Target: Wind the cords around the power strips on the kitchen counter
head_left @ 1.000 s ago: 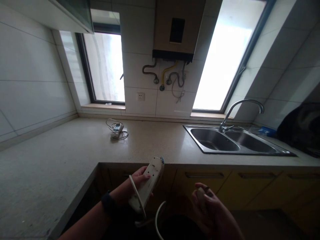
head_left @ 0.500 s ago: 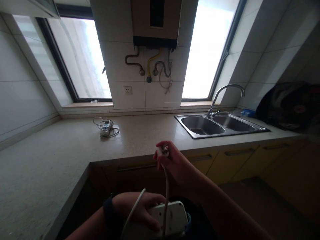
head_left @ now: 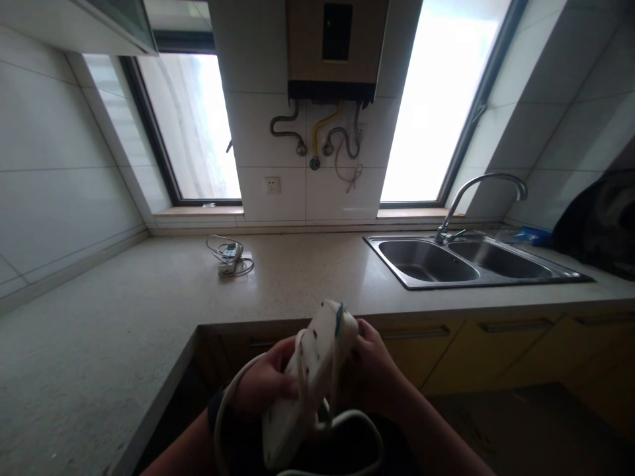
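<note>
A white power strip is held up tilted in front of the counter edge, its upper end pointing away from me. My left hand is closed around its left side, thumb across the face. At the upper right end my right hand grips the strip, most of its fingers hidden behind it. The white cord runs across the strip, loops below it and passes over my left wrist. Something blue shows at the strip's upper end. The plug cannot be made out.
On the counter lies a second power strip with a coiled cord. A double sink with a tap is at the right. Beyond it are a blue packet and a dark bag. A wall socket is ahead.
My right hand has left its raised hold on the plug and come down to the strip. The strip has been lifted and turned lengthwise. The view has shifted left.
</note>
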Action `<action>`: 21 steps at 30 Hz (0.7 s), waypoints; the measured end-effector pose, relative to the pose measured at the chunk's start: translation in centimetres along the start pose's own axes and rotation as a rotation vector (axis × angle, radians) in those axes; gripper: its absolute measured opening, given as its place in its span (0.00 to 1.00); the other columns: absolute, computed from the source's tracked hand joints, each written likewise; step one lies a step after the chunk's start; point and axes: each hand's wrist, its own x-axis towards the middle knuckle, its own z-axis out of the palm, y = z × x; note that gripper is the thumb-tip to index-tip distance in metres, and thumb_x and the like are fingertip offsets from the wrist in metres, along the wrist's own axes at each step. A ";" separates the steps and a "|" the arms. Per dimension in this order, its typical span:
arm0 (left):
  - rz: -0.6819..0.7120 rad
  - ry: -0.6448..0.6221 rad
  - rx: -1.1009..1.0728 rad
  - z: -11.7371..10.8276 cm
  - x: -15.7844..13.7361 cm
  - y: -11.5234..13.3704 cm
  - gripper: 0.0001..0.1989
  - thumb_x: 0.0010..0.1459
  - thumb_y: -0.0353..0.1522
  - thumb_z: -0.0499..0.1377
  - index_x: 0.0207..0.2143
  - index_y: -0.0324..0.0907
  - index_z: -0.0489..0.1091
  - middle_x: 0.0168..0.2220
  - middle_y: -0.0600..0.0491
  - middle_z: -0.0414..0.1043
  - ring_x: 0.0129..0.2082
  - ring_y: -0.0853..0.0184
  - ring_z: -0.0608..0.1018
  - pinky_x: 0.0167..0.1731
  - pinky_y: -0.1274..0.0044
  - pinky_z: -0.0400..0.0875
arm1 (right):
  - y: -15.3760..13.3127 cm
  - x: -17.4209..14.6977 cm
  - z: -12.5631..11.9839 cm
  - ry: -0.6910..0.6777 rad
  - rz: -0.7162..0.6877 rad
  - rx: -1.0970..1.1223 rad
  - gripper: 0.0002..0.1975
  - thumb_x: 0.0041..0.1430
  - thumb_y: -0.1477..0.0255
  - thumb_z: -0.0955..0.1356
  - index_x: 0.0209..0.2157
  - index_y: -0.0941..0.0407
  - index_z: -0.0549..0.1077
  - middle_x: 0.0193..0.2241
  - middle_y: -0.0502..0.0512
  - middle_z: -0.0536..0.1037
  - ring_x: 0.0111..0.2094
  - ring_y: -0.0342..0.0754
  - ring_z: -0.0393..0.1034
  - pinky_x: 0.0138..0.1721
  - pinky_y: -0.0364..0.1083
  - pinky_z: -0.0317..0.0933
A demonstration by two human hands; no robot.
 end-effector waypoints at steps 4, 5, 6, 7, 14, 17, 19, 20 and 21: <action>-0.024 0.333 0.086 -1.5 0.8 1.6 0.26 0.54 0.41 0.68 0.50 0.38 0.68 0.41 0.45 0.75 0.33 0.62 0.80 0.32 0.73 0.75 | 0.8 -2.0 -4.2 0.167 0.127 0.050 0.28 0.46 0.46 0.70 0.31 0.56 0.60 0.17 0.41 0.61 0.16 0.32 0.55 0.17 0.35 0.53; -0.027 0.370 0.104 -1.8 1.2 1.7 0.26 0.55 0.42 0.67 0.50 0.37 0.66 0.41 0.45 0.75 0.33 0.61 0.80 0.33 0.72 0.76 | 0.8 -2.6 -5.0 0.205 0.122 -0.004 0.28 0.46 0.46 0.70 0.31 0.57 0.61 0.17 0.42 0.62 0.16 0.32 0.56 0.18 0.35 0.53; -0.025 0.403 0.126 -2.1 1.7 1.6 0.26 0.56 0.43 0.66 0.50 0.37 0.66 0.40 0.45 0.74 0.33 0.60 0.80 0.33 0.70 0.76 | 0.7 -3.3 -5.6 0.233 0.107 -0.078 0.27 0.47 0.47 0.70 0.30 0.57 0.62 0.18 0.43 0.64 0.17 0.32 0.57 0.19 0.34 0.53; -0.014 0.443 0.166 -2.4 2.2 1.3 0.27 0.56 0.44 0.65 0.51 0.37 0.65 0.39 0.45 0.74 0.33 0.59 0.80 0.33 0.69 0.75 | 0.4 -4.1 -6.0 0.279 0.073 -0.163 0.26 0.49 0.47 0.70 0.31 0.57 0.63 0.20 0.45 0.67 0.19 0.33 0.59 0.20 0.34 0.55; 0.055 0.722 0.863 -4.4 5.2 -0.9 0.23 0.55 0.44 0.64 0.46 0.38 0.67 0.43 0.44 0.76 0.42 0.57 0.78 0.41 0.70 0.70 | -4.6 -9.5 -4.2 0.304 -0.663 -0.899 0.10 0.56 0.64 0.70 0.29 0.55 0.71 0.21 0.48 0.73 0.22 0.35 0.65 0.28 0.37 0.56; 0.049 0.732 0.923 -4.5 6.1 -0.8 0.21 0.57 0.42 0.62 0.47 0.39 0.66 0.43 0.45 0.76 0.41 0.57 0.78 0.41 0.70 0.69 | -6.5 -10.0 -1.6 -0.002 -1.000 -1.092 0.06 0.56 0.71 0.68 0.26 0.54 0.69 0.20 0.47 0.72 0.22 0.36 0.61 0.28 0.41 0.49; 0.060 0.730 0.959 -4.3 6.7 -0.6 0.21 0.58 0.42 0.61 0.48 0.39 0.66 0.43 0.44 0.75 0.41 0.57 0.78 0.41 0.71 0.68 | -6.9 -9.7 0.5 -0.045 -1.041 -1.063 0.07 0.56 0.69 0.68 0.26 0.54 0.67 0.20 0.47 0.72 0.22 0.37 0.59 0.28 0.42 0.46; 0.064 0.725 0.986 -4.1 6.9 -0.5 0.21 0.58 0.41 0.61 0.48 0.38 0.65 0.43 0.43 0.75 0.41 0.57 0.78 0.41 0.71 0.68 | -6.9 -9.4 1.6 -0.049 -1.035 -1.031 0.08 0.55 0.66 0.69 0.28 0.54 0.67 0.21 0.47 0.72 0.23 0.38 0.59 0.29 0.43 0.46; 0.071 0.717 1.013 -3.9 7.1 -0.5 0.21 0.58 0.40 0.61 0.49 0.38 0.65 0.43 0.43 0.75 0.42 0.57 0.77 0.42 0.71 0.67 | -6.7 -9.1 2.7 -0.052 -1.021 -1.015 0.09 0.54 0.65 0.70 0.29 0.54 0.67 0.22 0.46 0.72 0.24 0.39 0.60 0.29 0.43 0.46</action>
